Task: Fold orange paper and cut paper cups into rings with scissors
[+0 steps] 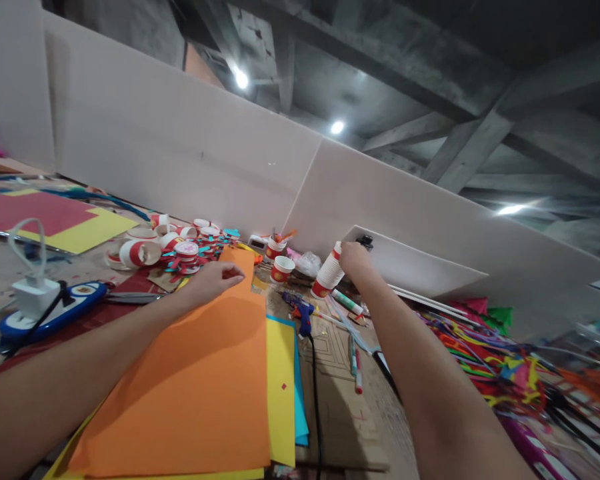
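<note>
My right hand [354,259] reaches far forward and closes on the top of a stack of red-and-white paper cups [327,273] that leans at the back of the table. My left hand [215,279] lies on the far edge of a large orange paper sheet [200,387], fingers curled against it. Under the orange sheet lie a yellow sheet [281,393] and a blue sheet [301,400]. A blue glue gun [303,311] with a black cord lies between my arms.
Several cut paper-cup pieces [180,250] crowd the back left. Two cups [281,268] stand near the white partition [190,153]. A power strip with a white charger [45,303], scissors [130,298], pens [355,363] and a heap of coloured paper strips [485,353] lie around.
</note>
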Action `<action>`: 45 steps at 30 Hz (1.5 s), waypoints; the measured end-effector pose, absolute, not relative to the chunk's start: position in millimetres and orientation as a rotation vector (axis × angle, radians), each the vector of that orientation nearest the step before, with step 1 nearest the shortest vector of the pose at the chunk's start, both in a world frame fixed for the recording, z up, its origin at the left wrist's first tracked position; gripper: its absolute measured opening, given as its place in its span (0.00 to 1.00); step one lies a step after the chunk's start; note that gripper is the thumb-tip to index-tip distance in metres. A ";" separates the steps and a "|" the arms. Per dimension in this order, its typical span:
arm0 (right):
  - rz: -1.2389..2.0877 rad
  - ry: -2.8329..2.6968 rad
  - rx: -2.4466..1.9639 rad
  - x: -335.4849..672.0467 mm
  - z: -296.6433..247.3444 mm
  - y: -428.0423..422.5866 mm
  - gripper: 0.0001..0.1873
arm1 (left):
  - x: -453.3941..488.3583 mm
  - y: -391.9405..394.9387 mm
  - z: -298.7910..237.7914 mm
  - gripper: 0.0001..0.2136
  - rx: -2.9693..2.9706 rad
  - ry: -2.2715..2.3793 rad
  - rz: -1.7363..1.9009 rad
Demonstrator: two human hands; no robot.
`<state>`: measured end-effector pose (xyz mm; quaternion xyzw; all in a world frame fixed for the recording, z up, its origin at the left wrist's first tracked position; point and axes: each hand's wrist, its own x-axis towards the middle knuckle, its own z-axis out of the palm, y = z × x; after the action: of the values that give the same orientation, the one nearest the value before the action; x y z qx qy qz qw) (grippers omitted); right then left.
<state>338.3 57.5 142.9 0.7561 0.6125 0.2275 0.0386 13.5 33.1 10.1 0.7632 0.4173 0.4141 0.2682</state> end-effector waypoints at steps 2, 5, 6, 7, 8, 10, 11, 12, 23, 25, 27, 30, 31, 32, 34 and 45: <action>0.744 1.906 2.339 336.3 148.9 51.9 0.13 | 14.2 31.6 12.1 0.13 2.041 1.124 1.112; 0.840 1.966 2.362 330.6 159.2 38.6 0.14 | 14.6 30.5 13.7 0.12 2.019 1.120 1.116; 0.873 1.993 2.368 327.8 162.3 33.2 0.15 | 14.6 30.5 13.7 0.12 2.018 1.121 1.118; 0.910 2.021 2.377 324.4 164.5 27.5 0.16 | 14.6 30.7 13.4 0.12 2.017 1.118 1.119; 0.944 2.051 2.382 320.4 165.7 21.7 0.16 | 14.7 31.0 13.0 0.13 2.010 1.111 1.116; 0.959 2.174 2.412 310.6 163.4 10.1 0.16 | 15.2 31.5 12.3 0.14 1.961 1.082 1.101; 0.916 2.267 2.431 304.8 159.6 4.3 0.16 | 15.7 31.5 12.2 0.15 1.913 1.054 1.097; 0.795 2.455 2.470 298.2 153.8 -1.4 0.16 | 16.3 31.1 12.5 0.16 1.849 1.015 1.093; -0.112 3.495 1.943 213.2 64.6 -59.4 0.12 | 21.1 5.0 26.4 0.27 1.326 0.417 0.827; -0.104 3.582 1.929 208.8 57.6 -63.3 0.12 | 21.1 6.0 25.1 0.24 1.371 0.440 0.838; -0.264 3.646 2.104 208.9 50.6 -64.4 0.12 | 21.0 8.7 23.0 0.23 1.404 0.446 0.896; -1.006 3.531 2.442 212.9 36.7 -62.4 0.17 | 22.2 11.0 19.3 0.24 1.429 0.435 0.967; -1.293 3.442 2.431 214.2 31.8 -61.4 0.22 | 23.2 10.6 18.1 0.25 1.448 0.448 0.973; -1.514 3.365 2.359 215.1 27.1 -60.4 0.27 | 24.3 9.7 17.0 0.26 1.479 0.474 0.971; -1.761 3.245 2.199 215.3 20.1 -59.0 0.37 | 27.0 6.8 15.1 0.26 1.579 0.565 0.957; -1.656 3.147 2.353 209.1 11.0 -59.4 0.36 | 28.5 0.3 11.7 0.27 1.614 0.595 0.824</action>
<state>209.1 -59.4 11.0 0.4673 0.6248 -0.3288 -0.5322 28.5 0.3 11.7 0.6900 0.2546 0.3523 0.5787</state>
